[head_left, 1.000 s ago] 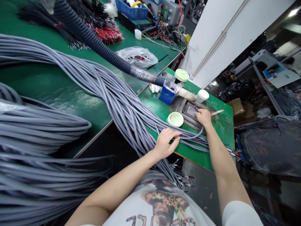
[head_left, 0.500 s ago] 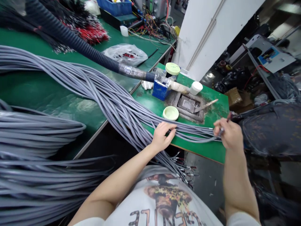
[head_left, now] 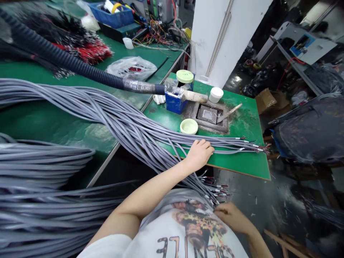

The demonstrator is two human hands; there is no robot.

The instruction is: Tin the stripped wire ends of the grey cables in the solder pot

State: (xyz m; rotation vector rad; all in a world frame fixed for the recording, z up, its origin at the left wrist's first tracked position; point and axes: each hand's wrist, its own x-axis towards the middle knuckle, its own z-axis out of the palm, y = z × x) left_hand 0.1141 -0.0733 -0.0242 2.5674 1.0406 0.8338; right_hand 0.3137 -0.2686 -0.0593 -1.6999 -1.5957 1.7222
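A long bundle of grey cables (head_left: 158,132) runs from the left onto the green board, its stripped ends with thin coloured wires at the right. My left hand (head_left: 200,154) lies over several of these cables near the board's front edge, fingers curled round them. Low by my shirt, my right hand (head_left: 232,216) has its fingers pressed together close to the stripped ends of a second group of cables (head_left: 215,191) that hangs off the edge. What is between its fingertips is hidden.
A solder pot (head_left: 209,115) with a flat stick across it is set in the board. Around it are a pale green dish (head_left: 189,126), a white cup (head_left: 216,94), a blue box (head_left: 174,103) and a black hose (head_left: 88,70). More coiled cable (head_left: 43,161) lies left.
My right hand has left the cable ends on the board and come down towards my body. My left hand has slid right along the cables and closed over them. The view has shifted.
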